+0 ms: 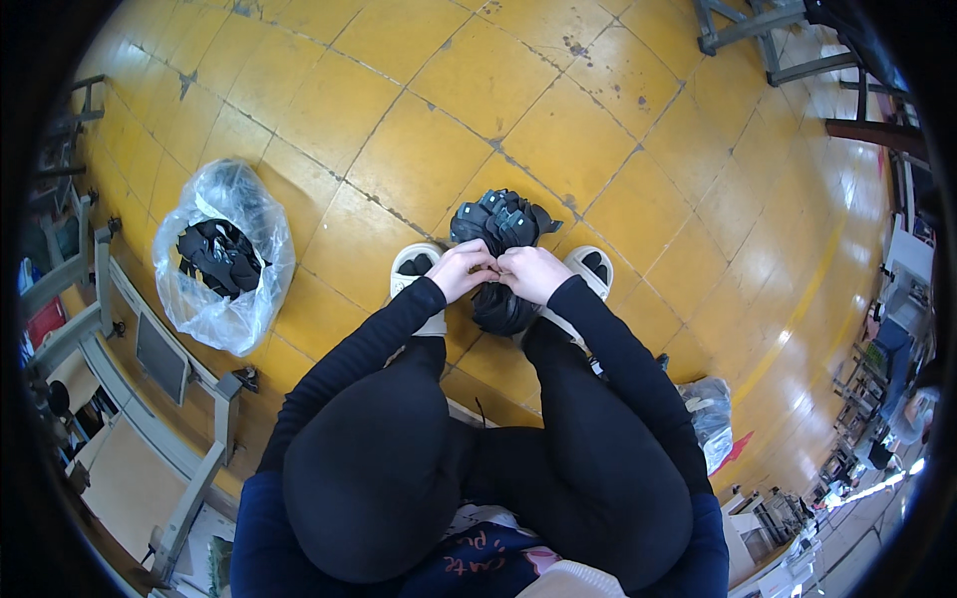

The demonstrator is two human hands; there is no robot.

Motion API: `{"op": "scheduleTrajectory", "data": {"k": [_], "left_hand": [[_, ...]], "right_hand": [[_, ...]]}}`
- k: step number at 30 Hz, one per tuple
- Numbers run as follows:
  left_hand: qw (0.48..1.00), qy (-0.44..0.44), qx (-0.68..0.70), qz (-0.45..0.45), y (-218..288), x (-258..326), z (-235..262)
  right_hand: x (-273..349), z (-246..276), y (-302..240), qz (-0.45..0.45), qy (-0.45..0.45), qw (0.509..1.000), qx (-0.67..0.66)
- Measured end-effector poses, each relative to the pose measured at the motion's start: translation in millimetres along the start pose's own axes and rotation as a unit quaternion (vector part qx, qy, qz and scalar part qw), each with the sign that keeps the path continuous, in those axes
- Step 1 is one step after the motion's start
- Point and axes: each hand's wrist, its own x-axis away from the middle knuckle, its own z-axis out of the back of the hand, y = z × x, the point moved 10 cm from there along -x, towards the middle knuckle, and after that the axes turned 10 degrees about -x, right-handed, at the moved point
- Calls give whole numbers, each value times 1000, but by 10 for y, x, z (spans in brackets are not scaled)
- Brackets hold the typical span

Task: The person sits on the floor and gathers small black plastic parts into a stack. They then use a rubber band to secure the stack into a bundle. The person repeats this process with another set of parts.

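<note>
Well to the left of the bundle of black pieces (500, 224) a clear plastic bag (221, 254) of similar black pieces lies on the yellow tiled floor (419, 90). At the near edge of the bundle, between the two white sandals (414, 267), the left hand (461, 269) and the right hand (530, 271) meet knuckle to knuckle, each grip pinched together on the bundle's dark stuff, though what exactly sits between the fingertips is hidden. Judging by that, the work goes best with both pinches kept tight and close together over the bundle, so nothing slips loose onto the floor.
</note>
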Motion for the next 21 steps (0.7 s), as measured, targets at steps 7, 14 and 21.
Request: {"op": "scheduleTrajectory", "data": {"k": [7,14,21], "left_hand": [[1000,1,-15,-8,104,-44,-57],[995,-42,-64,-71,283,-112,-143],[1000,6,6,-29,213,-67,-144]], "right_hand": [[242,107,-72,115,78,988,-69],[457,176,62,78,118,980,-137],[462,326,269,30,119,974,-190]]}}
